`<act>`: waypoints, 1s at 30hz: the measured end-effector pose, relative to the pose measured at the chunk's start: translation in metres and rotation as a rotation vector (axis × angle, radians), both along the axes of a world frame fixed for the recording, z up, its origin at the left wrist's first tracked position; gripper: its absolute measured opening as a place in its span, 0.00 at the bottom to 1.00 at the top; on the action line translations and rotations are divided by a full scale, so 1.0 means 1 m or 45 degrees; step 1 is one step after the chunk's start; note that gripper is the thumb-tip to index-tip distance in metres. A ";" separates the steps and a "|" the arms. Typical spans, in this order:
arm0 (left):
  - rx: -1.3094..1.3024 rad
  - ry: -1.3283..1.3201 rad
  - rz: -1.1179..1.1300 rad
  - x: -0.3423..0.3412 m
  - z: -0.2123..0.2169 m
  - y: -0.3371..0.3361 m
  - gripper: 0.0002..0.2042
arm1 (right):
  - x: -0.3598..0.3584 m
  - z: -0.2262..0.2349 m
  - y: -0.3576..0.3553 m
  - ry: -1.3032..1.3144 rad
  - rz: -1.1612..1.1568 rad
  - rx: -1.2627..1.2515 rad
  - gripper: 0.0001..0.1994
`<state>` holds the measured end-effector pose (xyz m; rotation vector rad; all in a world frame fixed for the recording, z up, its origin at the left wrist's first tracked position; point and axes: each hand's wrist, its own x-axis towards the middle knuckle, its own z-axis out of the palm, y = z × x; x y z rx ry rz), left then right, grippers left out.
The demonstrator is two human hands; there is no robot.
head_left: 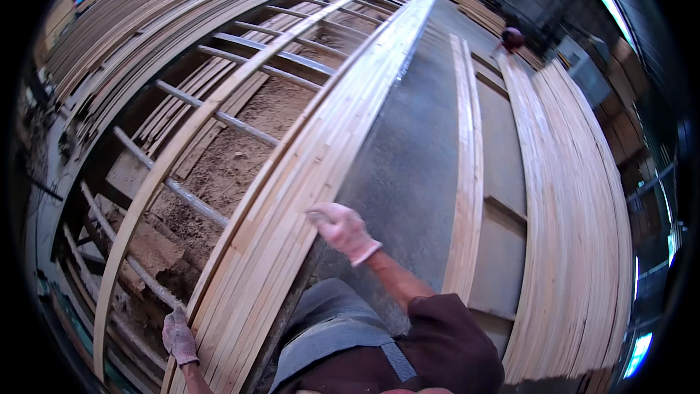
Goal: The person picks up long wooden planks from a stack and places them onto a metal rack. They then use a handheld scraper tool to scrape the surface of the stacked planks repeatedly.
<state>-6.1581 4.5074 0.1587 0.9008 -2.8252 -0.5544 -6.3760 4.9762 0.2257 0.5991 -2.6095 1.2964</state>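
A long row of pale wooden strips [292, 226] lies side by side on a roller rack, running away from me to the far end. My left hand [180, 337], in a light glove, is closed on the outer left wooden strip [232, 237], at the row's near end. Over the row's right edge is my right hand [344, 232], also gloved, its fingers curled together toward the strips. What lies within those fingers is hidden. One separate long board [182, 137] crosses the rollers farther left.
Metal rollers [193, 201] span the rack above sawdust [240, 131]. More boards [138, 36] are stacked beyond it at left. Across the grey floor [408, 175], a narrow board stack [467, 168] and a wide stack [576, 233] stand at right. Another person [512, 39] bends at its far end.
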 end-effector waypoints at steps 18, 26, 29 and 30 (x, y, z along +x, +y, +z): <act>-0.990 0.517 -0.998 0.039 0.003 0.181 0.20 | 0.600 -0.151 0.227 -1.177 -0.519 0.122 0.23; 0.135 -1.223 -2.250 0.242 -0.134 0.582 0.17 | 0.876 -0.110 0.397 -1.071 -1.400 -0.333 0.23; 0.140 -1.531 -2.042 0.370 -0.092 0.717 0.22 | 0.950 -0.117 0.431 -1.061 -1.547 -0.546 0.21; 0.117 -1.534 -2.073 0.395 -0.087 0.746 0.24 | 0.971 -0.125 0.442 -1.049 -1.579 -0.614 0.21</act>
